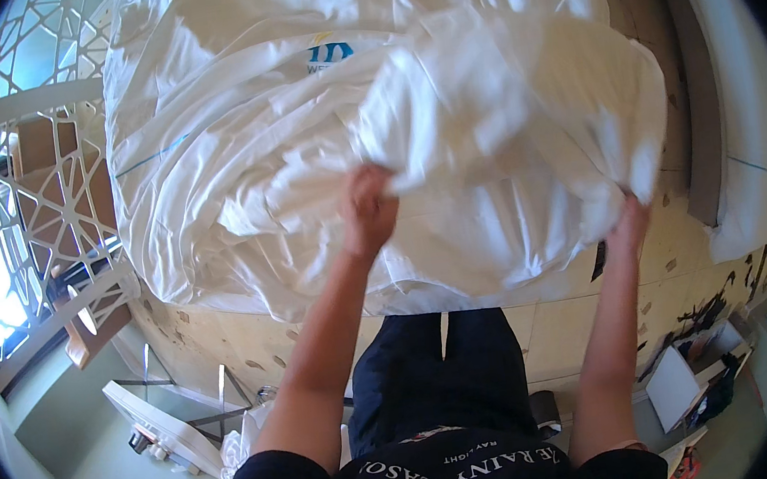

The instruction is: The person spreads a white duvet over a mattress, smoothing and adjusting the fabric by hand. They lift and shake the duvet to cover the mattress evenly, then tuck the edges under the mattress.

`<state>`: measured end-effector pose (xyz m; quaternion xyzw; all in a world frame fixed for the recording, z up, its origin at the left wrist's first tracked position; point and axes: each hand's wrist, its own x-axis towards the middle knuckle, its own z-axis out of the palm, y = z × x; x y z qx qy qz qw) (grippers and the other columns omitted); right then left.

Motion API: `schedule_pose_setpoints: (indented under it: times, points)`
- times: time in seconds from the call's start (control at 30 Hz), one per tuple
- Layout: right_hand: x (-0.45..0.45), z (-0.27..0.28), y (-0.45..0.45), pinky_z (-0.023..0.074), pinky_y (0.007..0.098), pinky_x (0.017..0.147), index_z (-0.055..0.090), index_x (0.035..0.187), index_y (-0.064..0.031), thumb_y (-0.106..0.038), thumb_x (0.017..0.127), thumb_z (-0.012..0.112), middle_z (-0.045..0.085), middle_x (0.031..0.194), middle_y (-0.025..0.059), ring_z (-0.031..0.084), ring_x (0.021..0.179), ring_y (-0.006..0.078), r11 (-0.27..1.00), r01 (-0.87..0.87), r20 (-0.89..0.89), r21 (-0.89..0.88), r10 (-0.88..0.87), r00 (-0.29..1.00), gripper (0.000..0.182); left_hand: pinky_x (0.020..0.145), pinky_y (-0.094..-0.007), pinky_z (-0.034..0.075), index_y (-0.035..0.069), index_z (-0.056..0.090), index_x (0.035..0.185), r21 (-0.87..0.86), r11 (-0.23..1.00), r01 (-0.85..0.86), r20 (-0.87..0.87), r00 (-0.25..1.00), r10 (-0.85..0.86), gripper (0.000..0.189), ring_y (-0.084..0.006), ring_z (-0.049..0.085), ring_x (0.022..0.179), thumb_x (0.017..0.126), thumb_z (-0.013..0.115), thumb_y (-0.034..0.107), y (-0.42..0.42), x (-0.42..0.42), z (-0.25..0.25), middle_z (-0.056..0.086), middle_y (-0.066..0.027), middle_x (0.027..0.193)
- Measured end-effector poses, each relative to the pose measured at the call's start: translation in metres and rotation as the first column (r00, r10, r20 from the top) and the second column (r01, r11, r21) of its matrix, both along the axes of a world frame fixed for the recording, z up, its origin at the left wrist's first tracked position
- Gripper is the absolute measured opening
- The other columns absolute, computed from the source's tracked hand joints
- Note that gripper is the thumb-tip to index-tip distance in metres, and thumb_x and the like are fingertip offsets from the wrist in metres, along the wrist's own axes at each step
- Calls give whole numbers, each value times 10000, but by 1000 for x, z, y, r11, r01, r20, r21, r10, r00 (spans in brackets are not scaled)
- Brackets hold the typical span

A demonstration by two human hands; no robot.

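Observation:
A bed [426,298] covered in rumpled white bedding [223,137] lies right before me. My left hand [369,207] is closed in a fist on a white bed cover [473,94], near the middle of the bed. At the right side, my right hand [629,226] grips another part of the same cloth. Between and beyond both hands the cover billows up, blurred and loosely folded. A printed blue logo [331,51] shows on the bedding farther up. The far end of the bed runs out of the picture.
A white lattice screen [44,186] stands along the bed's left side, with a bright window behind it. To the right, across a strip of tiled floor [679,220], is another white-covered bed [746,148]. A small white table [164,435] stands lower left; an open white case [677,383] lies lower right.

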<state>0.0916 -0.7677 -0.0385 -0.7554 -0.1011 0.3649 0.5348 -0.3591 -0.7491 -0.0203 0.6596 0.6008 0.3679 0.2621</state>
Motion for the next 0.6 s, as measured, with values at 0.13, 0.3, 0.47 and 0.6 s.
schedule_pose_setpoints:
  times: [0.13, 0.3, 0.47, 0.6]
  points:
    - [63, 41, -42, 555, 420, 767, 552, 1163, 11, -147, 835, 562, 606, 1090, 146, 635, 937, 278, 984, 167, 61, -59, -163, 985, 365, 835, -434, 432, 59, 629, 839, -334, 931, 145, -12, 987, -158, 235, -350, 544, 944, 617, 601, -9, -107, -3, -12, 591, -143, 957]
    - [3, 53, -49, 496, 357, 734, 565, 1128, -35, -266, 820, 618, 601, 1050, 79, 595, 895, 211, 990, -110, -234, -91, 86, 968, 389, 890, -452, 415, 61, 637, 817, -431, 880, 201, -9, 974, -227, 159, -363, 533, 986, 664, 611, 25, -134, -1, -30, 594, -150, 980]
    - [-95, 24, -30, 221, 366, 1102, 86, 1434, 44, -379, 824, 669, 247, 1464, 192, 305, 1318, 277, 903, -321, 226, -285, 389, 893, 944, 924, -463, 374, 13, 599, 986, -183, 980, -84, -119, 991, 63, 427, -337, 537, 1000, 656, 762, 228, -39, 31, 40, 610, -137, 964]
    - [-140, -4, 6, 325, 371, 1045, 169, 1399, 65, -163, 745, 761, 396, 1357, 202, 425, 1222, 285, 980, -184, 426, -73, 198, 883, 911, 969, -463, 338, 36, 557, 1128, -54, 998, -20, -355, 935, -1, 660, -315, 527, 1049, 604, 814, 344, 13, 41, 50, 614, -143, 975]
